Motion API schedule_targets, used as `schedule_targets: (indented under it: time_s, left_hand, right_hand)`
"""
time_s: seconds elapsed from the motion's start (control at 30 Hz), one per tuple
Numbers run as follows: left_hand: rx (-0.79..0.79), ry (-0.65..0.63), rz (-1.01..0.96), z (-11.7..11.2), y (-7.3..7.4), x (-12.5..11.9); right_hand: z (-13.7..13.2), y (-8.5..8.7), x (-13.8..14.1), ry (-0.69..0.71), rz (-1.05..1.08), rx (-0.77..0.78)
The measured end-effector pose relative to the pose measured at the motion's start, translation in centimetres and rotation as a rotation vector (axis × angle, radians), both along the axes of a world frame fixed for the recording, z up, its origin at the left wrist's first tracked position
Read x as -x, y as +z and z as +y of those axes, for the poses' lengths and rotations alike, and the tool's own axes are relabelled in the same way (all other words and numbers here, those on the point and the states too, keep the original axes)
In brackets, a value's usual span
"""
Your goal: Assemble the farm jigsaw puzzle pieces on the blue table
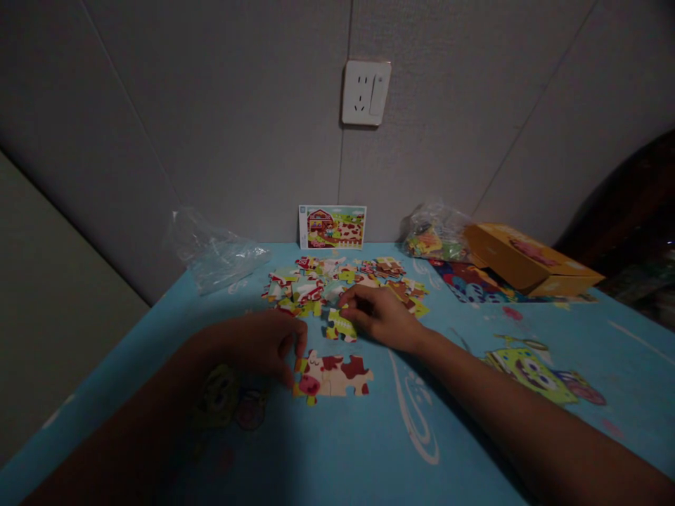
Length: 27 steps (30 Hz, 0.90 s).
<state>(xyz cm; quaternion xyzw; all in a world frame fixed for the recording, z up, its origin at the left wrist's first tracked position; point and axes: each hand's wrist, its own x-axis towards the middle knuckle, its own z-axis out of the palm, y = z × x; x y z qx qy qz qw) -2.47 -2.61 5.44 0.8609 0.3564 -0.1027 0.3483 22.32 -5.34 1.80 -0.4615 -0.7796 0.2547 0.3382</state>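
Observation:
My right hand (382, 316) pinches a green jigsaw piece (342, 325) with a white fence on it, just in front of the loose pieces. Nearer to me lie a few joined jigsaw pieces (333, 376) that show a cow's head and a white body with brown patches. My left hand (266, 344) is at their left edge, its thumb and index finger apart and curved around the corner; its other fingers are in shadow. Behind both hands spreads a heap of loose jigsaw pieces (309, 289), partly overlapping and partly hidden by my right hand.
A picture card (333, 227) of a farm leans on the wall below a socket (365, 93). A crumpled clear bag (224, 260) lies back left. Back right are a bag of pieces (436, 235), an orange box (532, 260) and a dark printed sheet (467, 282). A blue cartoon tablecloth (363, 450) covers the table.

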Motion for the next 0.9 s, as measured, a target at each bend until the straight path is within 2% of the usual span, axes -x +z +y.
schedule_targets:
  time_s: [0.17, 0.33, 0.43, 0.67, 0.9]
  left_hand:
    - [-0.011, -0.004, -0.086, -0.1, -0.6, -0.8]
    - [-0.120, 0.013, -0.140, -0.1, -1.4, -1.4]
    - [-0.169, 0.047, -0.176, -0.2, -1.9, -1.7]
    - [-0.175, 0.042, -0.228, 0.1, -2.5, -1.8]
    - [-0.280, 0.000, -0.298, 0.4, -2.8, -1.6]
  right_hand:
    - [-0.2, -0.1, 0.6, 0.079, 0.093, 0.091]
    - [-0.5, -0.3, 1.1, 0.141, 0.130, 0.123]
    - [-0.7, -0.2, 1.2, 0.155, 0.096, 0.101]
    - [-0.7, 0.3, 1.1, 0.161, -0.034, -0.024]
    - [-0.6, 0.1, 1.0, 0.159, -0.070, 0.021]
